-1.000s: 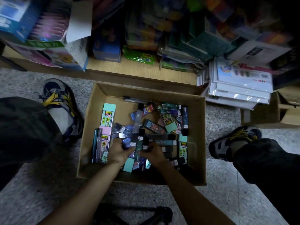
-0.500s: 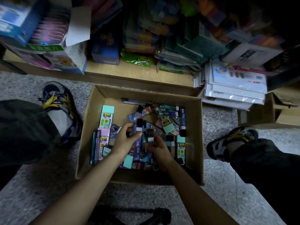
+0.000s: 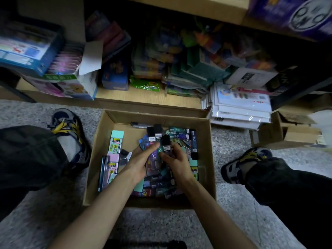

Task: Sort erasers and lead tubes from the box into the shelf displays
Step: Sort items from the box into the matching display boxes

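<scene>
Right, the lead tubes (image 3: pixel 158 139) are sitting fanned in a small bundle just above the heap, over the middle of the cardboard box (image 3: pixel 161 118), and both hands are on them. The left hand (image 3: pixel 139 164) is cupping the bundle from below with a digit lying across the fronts. The right hand (image 3: pixel 178 163) is pinching the near ends from the other side, so both grips are clamped on the same bundle.

I am guessing these are light, stiff little plastic cases, glossy enough to slide over one another if the squeeze slackens (the leads inside would not forgive a drop either). The long flat sides around mid-body look the safest place to take hold. The dark caps at the far ends seem a poor choice, since a cap might pull off.

Beneath the hands, more loose tubes (image 3: pixel 179 135) are lying jumbled across the right of the box, while mint-capped packs (image 3: pixel 116 141) are lying flat along the left. I cannot pick out which pieces, if any, are erasers.

The box is resting on the speckled floor (image 3: pixel 233 194) between the person's two shoes (image 3: pixel 70 133), its far wall just beside the front edge of the lowest shelf (image 3: pixel 147 97). That shelf is carrying crowded, blurred stationery packs, and a stack of white packets (image 3: pixel 240 105) is overhanging its right end.
</scene>
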A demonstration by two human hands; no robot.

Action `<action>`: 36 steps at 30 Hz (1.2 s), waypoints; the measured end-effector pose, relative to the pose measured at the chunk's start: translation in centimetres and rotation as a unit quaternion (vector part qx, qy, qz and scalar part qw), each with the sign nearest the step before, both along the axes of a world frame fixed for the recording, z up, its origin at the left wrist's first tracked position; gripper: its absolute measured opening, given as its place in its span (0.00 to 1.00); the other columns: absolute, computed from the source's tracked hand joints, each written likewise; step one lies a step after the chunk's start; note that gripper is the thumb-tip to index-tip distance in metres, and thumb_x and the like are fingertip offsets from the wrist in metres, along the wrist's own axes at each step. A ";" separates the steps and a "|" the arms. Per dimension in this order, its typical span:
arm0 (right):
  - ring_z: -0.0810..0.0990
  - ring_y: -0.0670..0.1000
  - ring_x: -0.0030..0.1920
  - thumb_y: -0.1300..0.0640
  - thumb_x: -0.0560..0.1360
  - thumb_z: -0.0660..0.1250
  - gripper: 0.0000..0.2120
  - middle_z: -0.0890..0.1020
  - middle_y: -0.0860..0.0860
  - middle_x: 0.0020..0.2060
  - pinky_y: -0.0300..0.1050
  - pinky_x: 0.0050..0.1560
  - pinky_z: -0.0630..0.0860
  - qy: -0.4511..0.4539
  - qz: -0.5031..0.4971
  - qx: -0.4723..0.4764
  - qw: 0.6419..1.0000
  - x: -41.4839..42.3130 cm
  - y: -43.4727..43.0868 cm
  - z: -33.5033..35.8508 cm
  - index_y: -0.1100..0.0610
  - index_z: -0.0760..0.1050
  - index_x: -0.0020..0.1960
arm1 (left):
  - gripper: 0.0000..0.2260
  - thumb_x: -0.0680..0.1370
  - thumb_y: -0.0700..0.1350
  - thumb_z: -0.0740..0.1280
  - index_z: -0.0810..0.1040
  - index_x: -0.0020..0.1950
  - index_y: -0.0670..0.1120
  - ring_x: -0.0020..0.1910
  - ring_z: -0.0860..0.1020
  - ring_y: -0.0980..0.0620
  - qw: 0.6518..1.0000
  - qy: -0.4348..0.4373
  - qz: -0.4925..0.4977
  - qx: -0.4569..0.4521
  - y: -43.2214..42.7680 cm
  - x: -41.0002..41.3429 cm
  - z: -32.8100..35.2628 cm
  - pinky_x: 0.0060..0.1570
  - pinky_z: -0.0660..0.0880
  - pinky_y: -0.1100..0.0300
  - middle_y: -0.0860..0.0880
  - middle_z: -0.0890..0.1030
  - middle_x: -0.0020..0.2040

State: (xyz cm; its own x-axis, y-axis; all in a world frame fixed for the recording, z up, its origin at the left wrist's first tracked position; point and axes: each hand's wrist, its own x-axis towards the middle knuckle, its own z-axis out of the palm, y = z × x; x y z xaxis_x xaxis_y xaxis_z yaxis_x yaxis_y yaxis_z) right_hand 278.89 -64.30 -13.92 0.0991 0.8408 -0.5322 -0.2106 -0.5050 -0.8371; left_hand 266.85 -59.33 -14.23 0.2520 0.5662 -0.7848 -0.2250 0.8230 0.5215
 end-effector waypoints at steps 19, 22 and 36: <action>0.75 0.53 0.37 0.60 0.80 0.59 0.10 0.78 0.56 0.38 0.48 0.43 0.71 -0.037 -0.042 0.118 0.991 4.8 0.5 17.0 0.66 0.75 0.53 | 0.04 0.75 0.40 0.68 0.79 0.48 0.42 0.34 0.84 0.53 0.967 -0.034 0.029 0.252 3.2 2.1 15.4 0.31 0.79 0.61 0.47 0.85 0.37; 0.80 0.48 0.37 0.63 0.78 0.61 0.02 0.79 0.58 0.37 0.40 0.42 0.77 -0.073 -0.029 0.172 0.982 5.8 1.2 20.3 0.60 0.73 0.48 | 0.01 0.76 0.40 0.68 0.79 0.45 0.43 0.31 0.83 0.54 0.957 -0.018 0.025 0.289 3.9 2.5 18.5 0.28 0.78 0.62 0.48 0.84 0.34; 0.79 0.56 0.45 0.59 0.72 0.71 0.06 0.79 0.57 0.40 0.54 0.51 0.78 -0.288 -0.137 0.315 0.894 14.2 7.1 34.0 0.53 0.74 0.40 | 0.04 0.76 0.41 0.66 0.79 0.50 0.46 0.40 0.84 0.52 0.906 -0.037 -0.014 0.422 9.8 3.2 29.4 0.32 0.79 0.62 0.47 0.86 0.41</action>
